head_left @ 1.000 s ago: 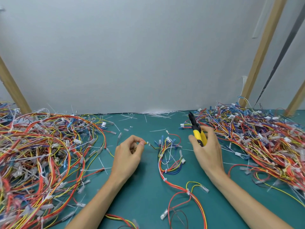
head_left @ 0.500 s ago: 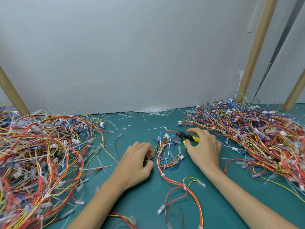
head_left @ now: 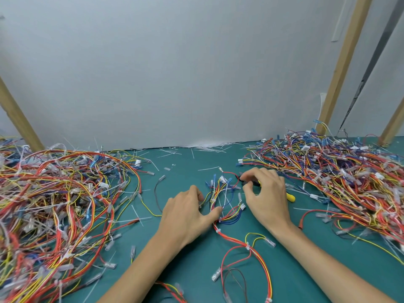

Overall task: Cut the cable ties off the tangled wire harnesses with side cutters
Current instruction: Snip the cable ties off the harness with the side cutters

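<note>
Right-hand fingers (head_left: pixel 255 172): curled, pressed together over the side cutters (head_left: pixel 291 197). Index tip and thumb pinch near the black nose, which points left, just beside a red wire loop. The yellow handle end sticks out past the heel of the right hand (head_left: pixel 267 199). Whether the blades are apart: cannot tell, mostly covered.

Left-hand fingers (head_left: pixel 196 192): curled, tips on thin wires at the left edge of the wire harness (head_left: pixel 223 197). Thumb (head_left: pixel 215 212) stretched right, its tip pressing the bundle down against the mat. Left hand (head_left: pixel 185 217) palm down, wrist low.

Harness lies between the two hands on the green mat (head_left: pixel 185 179). Its blue, white and yellow leads fan upward, and a red-orange trunk runs down toward the near edge. A white cable tie (head_left: pixel 247 246) sits on the trunk where a yellow branch splits off.

Further out: big tangled left pile (head_left: pixel 54 204) and right pile (head_left: pixel 338 176), well apart from the hands. White tie offcuts (head_left: pixel 209 146) lie scattered along the foot of the grey wall (head_left: pixel 175 73). Wooden posts (head_left: pixel 343 62) lean at both sides
</note>
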A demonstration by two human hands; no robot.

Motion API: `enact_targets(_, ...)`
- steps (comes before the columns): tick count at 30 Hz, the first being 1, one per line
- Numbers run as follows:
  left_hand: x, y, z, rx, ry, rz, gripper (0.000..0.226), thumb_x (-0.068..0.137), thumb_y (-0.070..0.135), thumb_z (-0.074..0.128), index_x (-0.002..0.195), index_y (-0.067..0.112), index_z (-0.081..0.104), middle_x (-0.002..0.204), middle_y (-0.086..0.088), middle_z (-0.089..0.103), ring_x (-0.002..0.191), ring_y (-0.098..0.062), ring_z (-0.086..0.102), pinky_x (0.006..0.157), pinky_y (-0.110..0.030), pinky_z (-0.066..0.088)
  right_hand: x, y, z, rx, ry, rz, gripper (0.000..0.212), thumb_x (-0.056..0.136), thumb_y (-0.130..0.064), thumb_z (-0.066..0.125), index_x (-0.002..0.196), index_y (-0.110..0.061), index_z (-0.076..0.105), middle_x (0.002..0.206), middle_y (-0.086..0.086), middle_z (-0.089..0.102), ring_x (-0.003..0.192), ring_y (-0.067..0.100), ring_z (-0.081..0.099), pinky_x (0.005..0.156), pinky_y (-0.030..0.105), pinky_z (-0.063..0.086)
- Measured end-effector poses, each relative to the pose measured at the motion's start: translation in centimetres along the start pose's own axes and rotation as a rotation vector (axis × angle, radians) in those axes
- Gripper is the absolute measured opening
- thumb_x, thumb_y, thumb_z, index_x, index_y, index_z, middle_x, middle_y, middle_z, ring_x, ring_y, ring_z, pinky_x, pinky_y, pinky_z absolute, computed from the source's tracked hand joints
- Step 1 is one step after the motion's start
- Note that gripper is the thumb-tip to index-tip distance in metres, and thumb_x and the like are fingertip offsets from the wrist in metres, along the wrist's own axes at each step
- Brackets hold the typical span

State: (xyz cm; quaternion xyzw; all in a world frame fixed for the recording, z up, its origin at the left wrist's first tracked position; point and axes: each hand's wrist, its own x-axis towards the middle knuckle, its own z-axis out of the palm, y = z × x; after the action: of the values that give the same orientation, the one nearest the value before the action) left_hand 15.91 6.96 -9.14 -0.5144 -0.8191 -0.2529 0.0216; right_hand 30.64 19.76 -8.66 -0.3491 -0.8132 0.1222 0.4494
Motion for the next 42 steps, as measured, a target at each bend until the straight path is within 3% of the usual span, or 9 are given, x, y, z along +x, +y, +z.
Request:
enact_targets(3, 0.1, 0.2, -0.2, -0.016, -0.026, -0.058, 0.042, 0.076, 0.061, 0.060, 0.100, 0.028, 0.055, 0.082, 0.013, 0.060, 0.091, -0.018, 0.060, 0.074, -0.031, 0.044, 0.0, 0.0, 0.0, 0.011, -0.013, -0.001, 0.023, 0.079, -0.003, 0.062, 0.084, -0.025, 0.065, 0.081, -0.014, 0.061, 0.084, 0.013, 0.052, 0.079, 0.030, 0.032)
enact_targets(11, 0.4, -0.1, -1.5, -0.193, -0.040, -0.179, 0.010, 0.074, 0.032, 0.066, 0.066, 0.032, 0.063, 0.061, 0.011, 0.067, 0.075, -0.018, 0.066, 0.069, -0.029, 0.054, 0.0, 0.1, 0.1, 0.050, -0.022, -0.010, 0.023, 0.078, -0.001, 0.063, 0.084, -0.024, 0.066, 0.080, -0.015, 0.061, 0.080, 0.014, 0.054, 0.080, 0.037, 0.043)
enact_targets(17, 0.8, -0.3, -2.1, -0.307, -0.007, -0.189, 0.006, 0.077, 0.027, 0.068, 0.073, 0.023, 0.071, 0.055, 0.015, 0.066, 0.058, 0.004, 0.062, 0.056, -0.013, 0.046, 0.0, 0.2, 0.2, 0.019, -0.033, 0.015, 0.026, 0.078, -0.003, 0.064, 0.083, -0.029, 0.063, 0.077, -0.015, 0.060, 0.077, 0.011, 0.055, 0.078, 0.031, 0.030)
enact_targets(25, 1.3, 0.2, -4.0, -0.820, 0.099, -0.270, 0.007, 0.086, 0.016, 0.072, 0.090, 0.010, 0.074, 0.063, 0.000, 0.072, 0.051, -0.012, 0.068, 0.048, -0.018, 0.049, 0.1, -0.3, 0.0, 0.040, 0.012, 0.010, 0.024, 0.078, -0.007, 0.065, 0.087, -0.029, 0.061, 0.080, -0.015, 0.058, 0.073, 0.008, 0.052, 0.077, 0.031, 0.031)
enact_targets(29, 1.6, 0.2, -4.6, -1.056, 0.138, -0.283, 0.009, 0.090, 0.010, 0.067, 0.099, 0.011, 0.069, 0.068, -0.003, 0.074, 0.060, -0.011, 0.071, 0.055, -0.016, 0.052, 0.3, -2.2, -0.6, 0.316, 0.021, 0.163, 0.026, 0.078, -0.007, 0.065, 0.093, -0.028, 0.059, 0.073, -0.010, 0.059, 0.062, 0.011, 0.051, 0.066, 0.020, 0.042)
enact_targets(32, 1.7, 0.3, -4.9, -1.174, 0.128, -0.276, 0.017, 0.091, 0.008, 0.066, 0.107, 0.015, 0.065, 0.078, -0.004, 0.076, 0.074, -0.013, 0.074, 0.068, -0.017, 0.055, 0.5, -4.2, -1.2, 0.473, -0.103, 0.255, 0.028, 0.081, -0.010, 0.063, 0.096, -0.032, 0.056, 0.075, -0.006, 0.062, 0.054, 0.011, 0.054, 0.057, 0.018, 0.044)
enact_targets(35, 1.7, 0.4, -5.0, -1.210, 0.098, -0.257, 0.027, 0.089, 0.010, 0.068, 0.115, 0.017, 0.063, 0.088, -0.003, 0.077, 0.088, -0.016, 0.074, 0.086, -0.021, 0.052, 0.6, -5.8, -1.6, 0.501, -0.294, 0.235, 0.026, 0.086, -0.016, 0.063, 0.102, -0.036, 0.061, 0.087, -0.011, 0.065, 0.065, 0.009, 0.063, 0.069, 0.030, 0.054)
enact_targets(38, 1.6, 0.7, -5.0, -1.235, 0.088, -0.215, 0.033, 0.087, 0.006, 0.069, 0.117, 0.019, 0.064, 0.094, -0.002, 0.077, 0.092, -0.012, 0.073, 0.080, -0.015, 0.052, 0.6, -6.5, -1.8, 0.514, -0.463, 0.176, 0.035, 0.090, -0.027, 0.063, 0.122, -0.041, 0.056, 0.112, -0.018, 0.062, 0.079, 0.004, 0.067, 0.080, 0.031, 0.055)
enact_targets(42, 1.4, 1.4, -4.9, -1.240, 0.083, -0.110, 0.038, 0.084, 0.003, 0.071, 0.117, 0.020, 0.064, 0.105, 0.001, 0.075, 0.099, -0.013, 0.071, 0.076, -0.011, 0.050, 0.8, -6.2, -2.0, 0.486, -0.623, 0.211, 0.055, 0.090, -0.040, 0.063, 0.140, -0.041, 0.041, 0.110, -0.014, 0.069, 0.079, -0.002, 0.068, 0.084, 0.012, 0.048)
